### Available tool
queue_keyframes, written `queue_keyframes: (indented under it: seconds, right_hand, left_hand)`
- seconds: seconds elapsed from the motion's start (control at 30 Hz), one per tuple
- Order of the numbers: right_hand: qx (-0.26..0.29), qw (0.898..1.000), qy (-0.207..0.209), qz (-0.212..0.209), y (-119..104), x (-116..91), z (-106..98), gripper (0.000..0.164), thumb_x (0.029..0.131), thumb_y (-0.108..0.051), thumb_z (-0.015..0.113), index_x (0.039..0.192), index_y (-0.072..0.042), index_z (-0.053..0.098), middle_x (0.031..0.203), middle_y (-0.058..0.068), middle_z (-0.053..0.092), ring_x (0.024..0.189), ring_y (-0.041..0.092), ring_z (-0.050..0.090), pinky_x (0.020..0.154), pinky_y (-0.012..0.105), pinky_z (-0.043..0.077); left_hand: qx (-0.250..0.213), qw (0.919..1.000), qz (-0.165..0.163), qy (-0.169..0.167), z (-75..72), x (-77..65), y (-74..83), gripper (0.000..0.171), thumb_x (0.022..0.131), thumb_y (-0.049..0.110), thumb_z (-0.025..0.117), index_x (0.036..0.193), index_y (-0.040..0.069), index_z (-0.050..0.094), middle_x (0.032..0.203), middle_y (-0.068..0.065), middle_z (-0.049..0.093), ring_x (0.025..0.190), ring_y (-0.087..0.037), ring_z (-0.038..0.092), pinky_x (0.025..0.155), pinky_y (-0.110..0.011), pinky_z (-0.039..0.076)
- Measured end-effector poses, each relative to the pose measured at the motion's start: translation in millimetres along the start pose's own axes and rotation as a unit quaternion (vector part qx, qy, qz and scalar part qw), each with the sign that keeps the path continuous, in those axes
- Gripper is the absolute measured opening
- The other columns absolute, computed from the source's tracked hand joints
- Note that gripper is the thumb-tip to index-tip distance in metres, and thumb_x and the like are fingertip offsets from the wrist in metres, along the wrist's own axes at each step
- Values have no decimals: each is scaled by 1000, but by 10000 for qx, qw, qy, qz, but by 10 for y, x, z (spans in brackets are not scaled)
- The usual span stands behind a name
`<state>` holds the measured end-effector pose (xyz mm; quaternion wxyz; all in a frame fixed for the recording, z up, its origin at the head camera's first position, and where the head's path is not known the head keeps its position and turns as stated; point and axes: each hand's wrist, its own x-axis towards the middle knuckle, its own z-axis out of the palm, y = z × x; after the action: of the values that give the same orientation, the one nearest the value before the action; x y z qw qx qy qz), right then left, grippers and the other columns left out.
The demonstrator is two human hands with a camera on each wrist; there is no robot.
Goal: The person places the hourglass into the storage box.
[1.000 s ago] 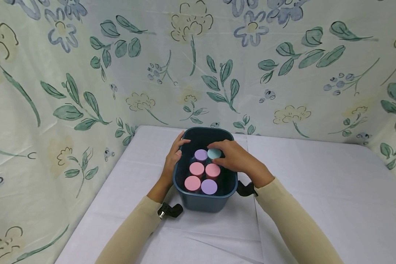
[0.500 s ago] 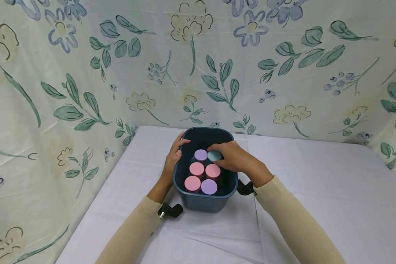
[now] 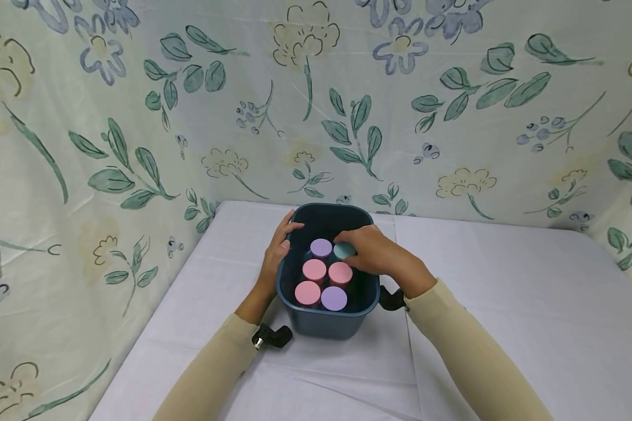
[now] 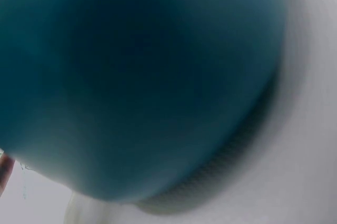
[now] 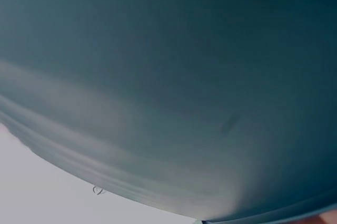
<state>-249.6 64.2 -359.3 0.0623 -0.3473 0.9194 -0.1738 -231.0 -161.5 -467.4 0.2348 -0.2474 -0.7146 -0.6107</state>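
Observation:
A dark blue plastic bin [image 3: 323, 324] stands on the table, and its outer wall fills most of both wrist views. Along its left rim my left hand [image 3: 275, 251] holds on, fingers reaching over the edge. My right hand [image 3: 376, 250] reaches over the right rim and pinches a light blue-lidded jar [image 3: 343, 251] inside the bin, thumb and fingers at its sides. Other round-lidded jars stand about it: a purple one [image 3: 321, 248], pink ones [image 3: 314, 269] in the middle and front left, and another purple one at front right. The jars' bodies are mostly hidden.
A white cloth [image 3: 484, 304] covers the table. Floral fabric [image 3: 316, 117] hangs behind the table and down its left side. A black wrist camera [image 3: 271, 335] sits on the left wrist, another [image 3: 391, 300] on the right, close to the bin.
The light blue-lidded jar has shifted slightly toward the near right and looks a little lower, with my right hand moving along. My left hand and the bin stay put.

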Motion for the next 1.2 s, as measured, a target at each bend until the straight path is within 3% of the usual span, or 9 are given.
queue_keyframes:
  seconds: [0.17,0.4,1.07,1.2]
  right_hand:
    - [72,9999,80,-73,9,-2,-20,39,86,-12,69,124,-8,64,123,14,63,106,29,57,88,43,52]
    - [-57,9999,64,-137,18,15,-45,38,86,-13,70,124,-9,65,120,12,65,105,27,57,89,42,52]
    - [600,9976,-133,-330,62,-22,-57,42,87,-11,69,129,-9,61,126,13,61,111,28,56,92,43,50]
    - [656,9970,-125,-404,87,-35,-41,43,88,-12,68,129,-9,61,127,12,61,112,28,56,92,43,50]
  left_hand:
    - [-88,9999,-46,-52,6,26,88,47,96,20,27,135,0,46,160,-12,16,146,-24,14,113,-58,15]
    - [-175,9997,-49,-180,-8,57,366,45,94,9,26,131,-11,43,157,-27,13,145,-38,12,112,-60,16]
    - [-81,9997,-126,-206,-20,22,413,44,95,7,26,131,-12,43,156,-27,14,145,-39,13,112,-59,18]
    - [-120,9997,-85,-173,-11,4,351,44,95,8,27,132,-10,43,157,-26,14,145,-37,12,112,-60,15]
